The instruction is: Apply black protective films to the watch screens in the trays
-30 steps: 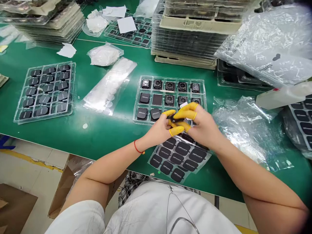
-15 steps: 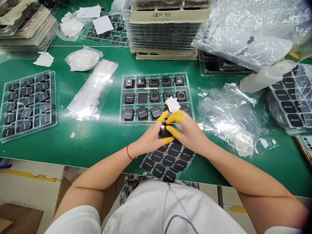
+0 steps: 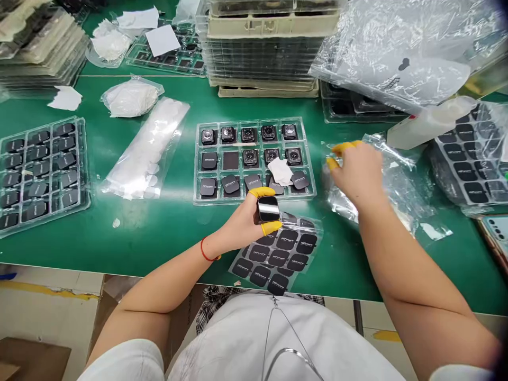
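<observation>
My left hand (image 3: 248,219), with yellow finger cots on thumb and finger, grips a smartwatch body (image 3: 269,208) by its edges, its glossy dark screen facing up. Out to the right, my right hand (image 3: 355,169) is over a heap of clear plastic film (image 3: 397,196). Its yellow-tipped fingers are drawn together, and whatever they hold is hidden. Beneath the left hand lie sheets of black square stickers (image 3: 279,257) with white lettering. Just beyond, a clear compartment tray (image 3: 254,142) holds several watch bodies, some with their backs up and others covered in black squares. A white scrap (image 3: 280,171) lies across it.
Another filled tray (image 3: 42,174) sits at the left, beside a clear bag of round films (image 3: 146,153). Tray stacks (image 3: 262,58) rise at the back. A white bottle (image 3: 431,124), bagged sticker sheets (image 3: 464,159) and a phone (image 3: 496,233) are at the right.
My right hand has left the watch and swung right to the film heap. The left hand still holds the watch, whose shiny screen now shows.
</observation>
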Tool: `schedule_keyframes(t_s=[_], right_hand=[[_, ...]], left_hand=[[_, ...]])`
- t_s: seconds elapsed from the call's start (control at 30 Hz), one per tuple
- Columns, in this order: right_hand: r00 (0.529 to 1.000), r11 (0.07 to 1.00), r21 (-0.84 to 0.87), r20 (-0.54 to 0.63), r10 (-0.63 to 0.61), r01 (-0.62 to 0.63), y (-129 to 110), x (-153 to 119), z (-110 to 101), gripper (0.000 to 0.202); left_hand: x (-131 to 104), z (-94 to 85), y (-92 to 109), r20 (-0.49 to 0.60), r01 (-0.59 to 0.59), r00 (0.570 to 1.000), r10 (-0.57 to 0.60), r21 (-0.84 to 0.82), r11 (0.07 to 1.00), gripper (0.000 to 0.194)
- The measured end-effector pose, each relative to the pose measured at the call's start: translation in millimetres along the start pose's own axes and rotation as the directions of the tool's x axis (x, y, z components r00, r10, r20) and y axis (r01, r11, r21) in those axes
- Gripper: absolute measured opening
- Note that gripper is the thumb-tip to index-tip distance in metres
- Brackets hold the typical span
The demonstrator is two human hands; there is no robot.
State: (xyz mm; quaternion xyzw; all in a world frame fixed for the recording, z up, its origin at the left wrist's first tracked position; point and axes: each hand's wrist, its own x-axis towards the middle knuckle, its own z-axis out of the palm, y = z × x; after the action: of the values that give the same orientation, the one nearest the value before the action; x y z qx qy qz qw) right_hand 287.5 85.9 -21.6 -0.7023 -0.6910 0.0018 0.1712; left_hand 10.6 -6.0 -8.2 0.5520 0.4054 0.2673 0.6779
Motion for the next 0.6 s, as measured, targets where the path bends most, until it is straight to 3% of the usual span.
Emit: schedule_keyframes(t_s=[0.07, 0.13, 0.2, 0.3, 0.4, 0.47, 0.5, 0.6], right_hand=[[0.980, 0.978, 0.075, 0.012, -0.198, 0.197, -27.9, -5.6, 10.9, 0.023], [0.941, 0.935, 0.173, 0.090, -0.327, 0.309, -54.0, -12.1, 18.5, 0.027], [0.924, 0.919, 0.230, 0.139, -0.356, 0.319, -69.1, -19.6, 19.1, 0.023], [0.923, 0.870, 0.373, 0.077, -0.376, 0.323, -76.8, -37.6, 4.3, 0.016], [0.820, 0.705, 0.472, -0.073, -0.567, 0.529, -85.4, -61.0, -13.3, 0.013], [0.721, 0.612, 0.430, -0.152, -0.676, 0.664, -92.5, -71.2, -16.9, 0.014], [0.700, 0.597, 0.405, -0.175, -0.693, 0.692, -95.0, -73.4, -16.4, 0.016], [0.749, 0.653, 0.391, -0.173, -0.640, 0.648, -96.0, -72.8, -12.3, 0.019]], left_hand=[[1.8, 2.1, -0.2, -0.027, -0.010, 1.000, 0.009, -0.025, 1.000, 0.054], [4.0, 2.7, -0.4, -0.072, -0.011, 0.997, 0.009, -0.026, 1.000, 0.053], [5.8, 1.7, -0.4, -0.115, -0.006, 0.993, 0.004, -0.016, 1.000, 0.052], [7.2, -1.8, -1.3, -0.142, -0.004, 0.990, 0.004, -0.004, 1.000, 0.054], [8.0, -5.1, -3.9, -0.122, -0.057, 0.990, 0.067, 0.088, 0.995, 0.055], [8.5, -6.1, -5.2, -0.079, -0.107, 0.989, 0.126, 0.211, 0.971, 0.051], [8.6, -6.3, -5.6, -0.062, -0.119, 0.988, 0.138, 0.245, 0.962, 0.048], [9.0, -6.5, -5.6, -0.103, -0.099, 0.988, 0.116, 0.156, 0.983, 0.051]])
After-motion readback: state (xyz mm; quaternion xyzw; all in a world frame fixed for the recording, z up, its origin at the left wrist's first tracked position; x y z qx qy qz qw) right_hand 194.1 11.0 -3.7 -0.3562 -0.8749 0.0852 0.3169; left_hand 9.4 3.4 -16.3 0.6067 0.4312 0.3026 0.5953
